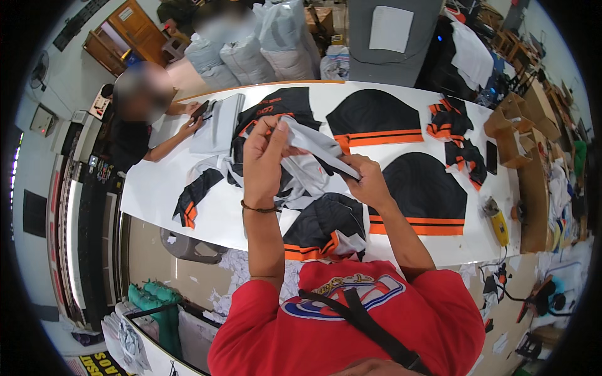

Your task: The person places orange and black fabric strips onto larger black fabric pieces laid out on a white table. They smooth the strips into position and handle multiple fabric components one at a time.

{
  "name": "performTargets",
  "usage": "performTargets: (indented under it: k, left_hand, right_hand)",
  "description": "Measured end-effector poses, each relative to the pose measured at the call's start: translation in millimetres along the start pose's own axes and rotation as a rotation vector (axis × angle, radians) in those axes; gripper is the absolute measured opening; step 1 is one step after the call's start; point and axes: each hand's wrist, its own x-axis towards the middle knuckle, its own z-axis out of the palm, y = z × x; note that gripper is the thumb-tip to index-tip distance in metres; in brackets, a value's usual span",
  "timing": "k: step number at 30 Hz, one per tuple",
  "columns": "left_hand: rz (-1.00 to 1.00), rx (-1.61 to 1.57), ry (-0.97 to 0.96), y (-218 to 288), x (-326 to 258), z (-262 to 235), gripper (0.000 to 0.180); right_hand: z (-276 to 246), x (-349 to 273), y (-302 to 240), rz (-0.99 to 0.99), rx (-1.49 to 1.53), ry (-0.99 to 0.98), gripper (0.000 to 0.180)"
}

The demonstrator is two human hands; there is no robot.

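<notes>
Above the white table (213, 220), a folded piece of light grey and black fabric (313, 143) is stretched between my hands. My left hand (266, 147) pinches its upper left end, and a dark bracelet circles that wrist. At the lower right end, the fingers of my right hand (365, 178) are closed on the fabric's dark edge. Beneath my hands lies a loose heap of grey and black fabric pieces (307, 178). Two black sleeve-shaped panels with orange bands lie to the right, a far panel (375, 116) and a nearer panel (420, 191). A crumpled black and orange piece (326, 222) is closest to me.
A yellow power tool (496, 222), a dark phone (491, 156) and bunched cut pieces (450, 119) lie at the table's right. Cardboard boxes (523, 119) stand beyond. Across the left end, a co-worker (141, 119) holds a phone beside stacked grey sheets (216, 125). Filled sacks (248, 59) stand behind.
</notes>
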Motion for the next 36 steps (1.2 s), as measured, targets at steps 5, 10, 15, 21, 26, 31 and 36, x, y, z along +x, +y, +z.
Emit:
performTargets:
  k: [5, 10, 15, 21, 26, 31, 36]
  left_hand:
    - [0.011, -0.219, -0.039, -18.9, 16.4, 5.0, 0.020]
    - [-0.112, 0.135, -0.110, -91.4, -0.1, -4.4, 0.035]
    - [-0.586, 0.140, -0.185, -154.7, -83.3, -37.9, 0.034]
    - [-0.986, 0.101, -0.482, -192.6, -170.1, -34.3, 0.047]
    - [-1.069, -0.022, -0.457, -223.1, -181.0, -5.7, 0.066]
    - [-0.970, -0.706, 0.008, -248.6, -156.7, 21.3, 0.049]
    - [-0.624, -0.785, 0.294, -256.6, -108.8, 4.4, 0.027]
  right_hand:
    - [-35.4, -52.2, 24.9, 0.420, 0.560, -0.030, 0.016]
    - [-18.4, -84.4, 65.3, 0.802, 1.083, 0.281, 0.036]
    - [-8.0, -125.8, 99.9, 1.061, 1.197, 0.391, 0.029]
    - [-11.6, -143.3, 100.7, 0.993, 1.261, 0.432, 0.017]
    - [-25.1, -125.2, 72.5, 0.924, 1.413, 0.379, 0.010]
    - [-27.5, -115.1, 41.6, 0.767, 1.322, 0.303, 0.016]
    - [-51.5, -115.6, 28.4, 0.626, 0.975, 0.240, 0.031]
